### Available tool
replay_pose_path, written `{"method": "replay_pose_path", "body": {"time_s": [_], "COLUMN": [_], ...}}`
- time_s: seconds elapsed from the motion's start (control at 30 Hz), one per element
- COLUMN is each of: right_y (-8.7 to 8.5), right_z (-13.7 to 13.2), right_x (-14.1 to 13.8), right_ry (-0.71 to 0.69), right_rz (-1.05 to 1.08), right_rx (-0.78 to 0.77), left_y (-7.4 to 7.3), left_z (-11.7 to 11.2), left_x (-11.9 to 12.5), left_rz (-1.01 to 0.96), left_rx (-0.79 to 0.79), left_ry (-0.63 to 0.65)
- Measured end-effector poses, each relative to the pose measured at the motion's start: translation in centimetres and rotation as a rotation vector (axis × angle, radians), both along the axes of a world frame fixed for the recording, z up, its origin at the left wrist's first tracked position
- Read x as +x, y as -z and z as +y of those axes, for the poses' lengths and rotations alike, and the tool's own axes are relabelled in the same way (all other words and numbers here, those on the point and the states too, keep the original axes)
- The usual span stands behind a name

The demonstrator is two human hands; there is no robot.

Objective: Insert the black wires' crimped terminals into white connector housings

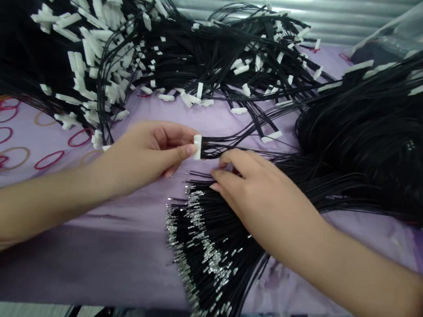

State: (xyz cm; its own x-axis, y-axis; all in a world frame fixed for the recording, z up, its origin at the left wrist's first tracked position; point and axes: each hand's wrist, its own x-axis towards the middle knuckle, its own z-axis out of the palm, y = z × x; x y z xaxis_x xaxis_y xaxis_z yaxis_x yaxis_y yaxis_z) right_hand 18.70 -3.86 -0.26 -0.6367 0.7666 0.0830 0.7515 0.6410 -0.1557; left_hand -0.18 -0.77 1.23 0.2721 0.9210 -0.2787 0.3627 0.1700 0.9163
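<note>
Between the thumb and fingers of my left hand (151, 146) is a white connector housing (197, 147), with several black wires running out of its right side. My right hand (254, 184) is just to the right of it, thumb and index finger pinched near the top of a fanned bundle of black wires (226, 231). What those fingertips hold, if anything, is too small to make out. Silver metal terminals (203, 234) tip the bundle's left ends, pointing toward my left side.
A big heap of black cables with white connectors (91, 38) rises at the back left, joined by another cable pile (223, 53) at the back. Thick black wires (359, 139) lie at the right. Red and tan rubber bands (0, 134) are scattered on the purple tablecloth (127, 261).
</note>
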Motion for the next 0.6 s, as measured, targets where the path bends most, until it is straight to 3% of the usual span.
{"method": "replay_pose_path", "body": {"time_s": [0.3,0.5,0.6], "right_y": [-1.5,-1.1,-0.9], "right_z": [0.8,1.1,1.2], "right_x": [1.1,0.5,0.5], "right_ry": [-0.093,0.067,0.028], "right_rz": [0.219,0.377,0.395], "right_rx": [-0.35,-0.12,-0.147], "left_y": [1.1,1.2,1.1], "left_z": [-0.3,-0.7,-0.8], "left_x": [0.4,0.9,1.0], "left_rz": [-0.301,-0.453,-0.426], "left_rx": [-0.157,-0.381,-0.436], "left_ry": [-0.107,-0.147,-0.156]}}
